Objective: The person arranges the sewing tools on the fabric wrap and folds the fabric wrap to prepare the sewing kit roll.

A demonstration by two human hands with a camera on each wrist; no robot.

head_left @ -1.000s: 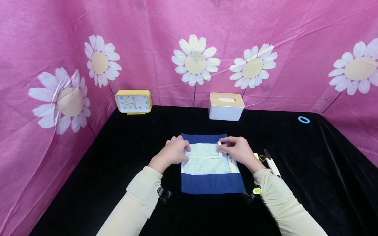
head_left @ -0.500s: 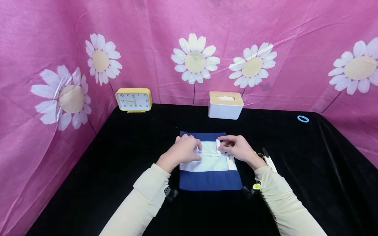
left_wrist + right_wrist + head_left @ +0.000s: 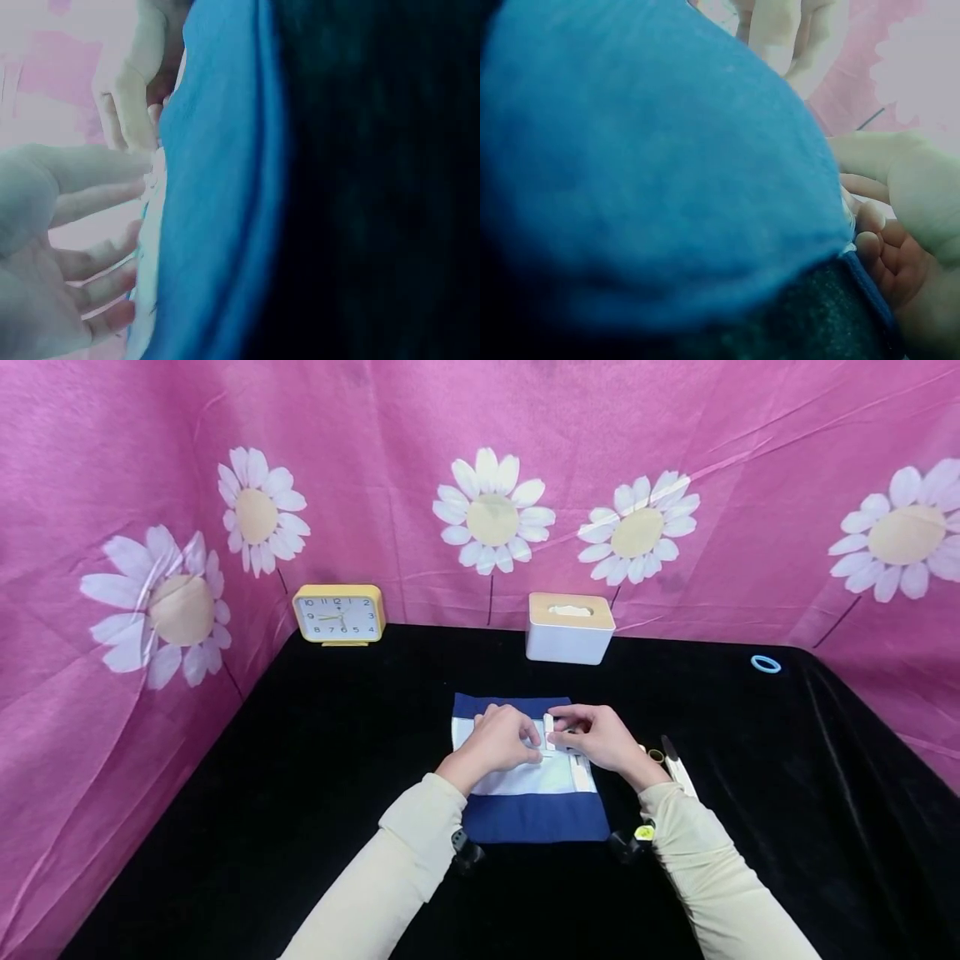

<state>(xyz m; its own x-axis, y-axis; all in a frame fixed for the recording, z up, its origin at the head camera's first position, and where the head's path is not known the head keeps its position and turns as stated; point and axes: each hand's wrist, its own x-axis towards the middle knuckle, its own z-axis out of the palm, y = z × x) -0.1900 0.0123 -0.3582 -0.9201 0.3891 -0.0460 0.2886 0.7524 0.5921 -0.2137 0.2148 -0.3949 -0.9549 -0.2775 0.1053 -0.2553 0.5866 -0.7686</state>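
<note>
A flat fabric piece, navy [image 3: 534, 818] at its near and far ends with a pale blue-white middle, lies on the black-covered table. My right hand [image 3: 600, 740] pinches a small white strip [image 3: 549, 732] between thumb and fingers at the right end of the upper pale section. Over the pale middle, my left hand [image 3: 504, 739] has its fingers loosely spread, close to the strip; in the left wrist view its fingers [image 3: 105, 285] reach the fabric's edge. A second white strip [image 3: 581, 773] lies lower on the right side. Blue fabric [image 3: 660, 150] fills much of the right wrist view.
Right of the cloth lie a long white item with a dark tip [image 3: 677, 767] and a small yellowish ring [image 3: 657, 755]. Farther back stand a yellow clock [image 3: 339, 614] and a tissue box [image 3: 570, 631]. A blue ring [image 3: 766, 664] lies at far right.
My left hand has moved right across the cloth, from its left edge to near the white strip. The right hand keeps its pinch with little movement.
</note>
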